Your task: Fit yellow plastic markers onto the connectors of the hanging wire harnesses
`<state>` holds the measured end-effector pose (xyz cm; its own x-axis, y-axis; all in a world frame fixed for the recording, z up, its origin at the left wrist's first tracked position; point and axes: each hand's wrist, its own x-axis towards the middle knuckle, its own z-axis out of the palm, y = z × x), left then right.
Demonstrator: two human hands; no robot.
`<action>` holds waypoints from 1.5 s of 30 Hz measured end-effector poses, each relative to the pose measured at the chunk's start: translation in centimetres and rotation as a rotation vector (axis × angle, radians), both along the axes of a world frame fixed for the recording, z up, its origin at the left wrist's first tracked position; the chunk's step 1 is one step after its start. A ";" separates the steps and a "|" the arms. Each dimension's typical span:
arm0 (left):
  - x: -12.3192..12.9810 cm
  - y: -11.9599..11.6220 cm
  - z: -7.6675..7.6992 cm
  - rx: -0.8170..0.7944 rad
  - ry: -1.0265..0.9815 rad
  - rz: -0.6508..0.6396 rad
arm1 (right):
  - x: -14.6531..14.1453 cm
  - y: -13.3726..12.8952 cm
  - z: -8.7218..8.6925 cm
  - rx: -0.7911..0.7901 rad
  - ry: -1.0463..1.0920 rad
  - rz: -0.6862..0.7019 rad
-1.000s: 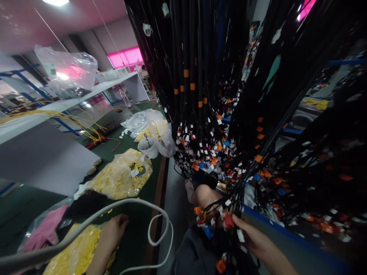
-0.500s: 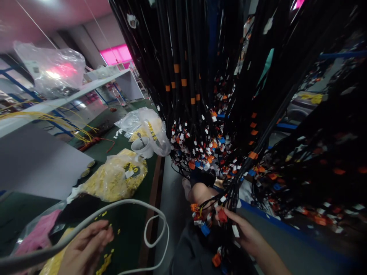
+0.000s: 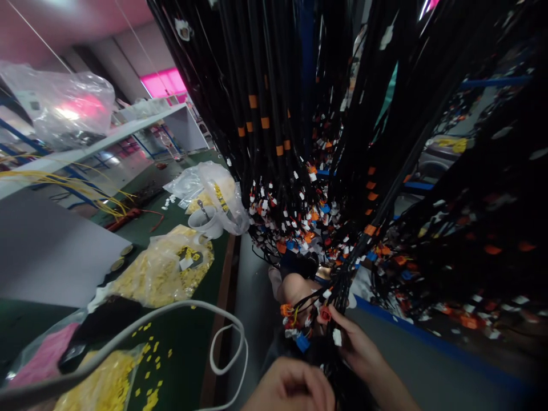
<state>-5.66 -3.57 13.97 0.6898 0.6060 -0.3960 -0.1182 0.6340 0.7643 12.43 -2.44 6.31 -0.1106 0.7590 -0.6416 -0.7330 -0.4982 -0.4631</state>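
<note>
My right hand (image 3: 362,348) is closed on a red connector (image 3: 325,314) at the end of a black cable bundle (image 3: 342,285). Orange (image 3: 286,310) and blue (image 3: 303,342) connectors dangle just left of it. Low in the view, my left hand (image 3: 293,385) is near the harness with its fingers curled together; anything between the fingertips is too small or hidden to make out. Many black cables (image 3: 265,68) with orange tape bands hang above, ending in a dense cluster of white, orange and blue connectors (image 3: 299,222).
On the green table (image 3: 184,337) at left lie bags of yellow parts (image 3: 158,274), loose yellow pieces (image 3: 149,397), a white cup (image 3: 205,221) and a pink cloth (image 3: 45,354). A grey hose (image 3: 141,319) loops over its edge. A blue rail (image 3: 411,328) runs at right.
My left hand has moved right, from above the loose yellow pieces on the table to beside the harness. My right hand still holds the red connector. The view has shifted slightly.
</note>
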 end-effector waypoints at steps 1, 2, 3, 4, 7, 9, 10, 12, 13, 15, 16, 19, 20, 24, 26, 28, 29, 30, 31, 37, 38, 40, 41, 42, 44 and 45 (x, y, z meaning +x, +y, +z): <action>1.2 0.6 -0.5 -0.067 -0.067 0.047 | -0.1 0.0 0.0 0.001 0.001 -0.011; 2.1 1.2 -1.0 -0.106 -0.097 0.101 | -0.1 0.0 -0.1 0.002 0.002 -0.017; 2.9 1.9 -1.4 -0.119 -0.101 0.178 | -0.2 0.0 -0.2 0.004 0.004 -0.022; 3.5 2.7 -1.9 -0.118 -0.091 0.258 | -0.2 0.0 -0.3 0.010 0.009 -0.025; 4.2 4.8 -3.4 -0.072 -0.066 0.385 | -0.5 0.3 -0.8 0.040 0.045 -0.071; 4.4 5.8 -4.5 -0.057 -0.036 0.402 | -0.7 0.5 -1.2 0.050 0.074 -0.121; 4.4 6.1 -5.0 -0.053 -0.010 0.409 | -0.8 0.6 -1.3 0.052 0.088 -0.141; 4.6 6.5 -6.0 -0.044 0.060 0.417 | -1.0 0.7 -1.5 0.051 0.112 -0.167; 4.6 6.5 -6.4 -0.035 0.093 0.416 | -1.0 0.8 -1.6 0.046 0.119 -0.173; 4.8 6.5 -7.0 -0.013 0.139 0.411 | -1.1 0.9 -1.6 0.030 0.128 -0.181; 4.9 6.6 -7.2 -0.006 0.150 0.409 | -1.2 0.9 -1.6 0.022 0.128 -0.185; 4.9 6.9 -7.3 -0.004 0.159 0.420 | -1.4 1.2 -1.5 0.005 0.105 -0.210; 4.8 7.0 -7.3 -0.008 0.164 0.424 | -1.5 1.3 -1.4 0.002 0.096 -0.222; 4.6 7.4 -7.5 -0.003 0.187 0.438 | -2.0 1.6 -1.5 -0.001 0.107 -0.257; 4.4 7.4 -7.6 0.008 0.196 0.433 | -2.3 1.7 -1.6 -0.002 0.116 -0.261; 4.2 7.4 -7.7 0.007 0.210 0.429 | -2.6 1.8 -1.7 -0.006 0.112 -0.269; 4.1 7.4 -7.7 0.008 0.216 0.430 | -2.7 1.8 -1.8 -0.008 0.107 -0.272; 3.9 7.3 -7.8 0.019 0.225 0.430 | -2.8 1.9 -1.8 -0.010 0.102 -0.276; 3.8 7.3 -7.8 0.041 0.236 0.426 | -2.8 1.9 -1.8 -0.012 0.098 -0.277; 3.7 7.1 -7.9 0.236 0.308 0.373 | -2.9 1.9 -2.3 -0.004 0.072 -0.313; 3.8 7.1 -8.0 0.287 0.317 0.373 | -2.9 1.9 -2.5 0.005 0.064 -0.315; 4.0 7.2 -8.1 0.398 0.337 0.371 | -3.0 1.8 -2.8 0.025 0.041 -0.314; 4.1 7.2 -8.1 0.446 0.344 0.370 | -3.0 1.8 -2.9 0.034 0.027 -0.320; 4.2 7.2 -8.2 0.483 0.350 0.367 | -3.1 1.8 -3.0 0.041 0.016 -0.329; 4.3 7.3 -8.1 0.527 0.356 0.359 | -3.3 1.8 -3.1 0.053 -0.001 -0.349; 4.3 7.3 -8.1 0.538 0.361 0.356 | -3.3 1.8 -3.2 0.056 -0.008 -0.354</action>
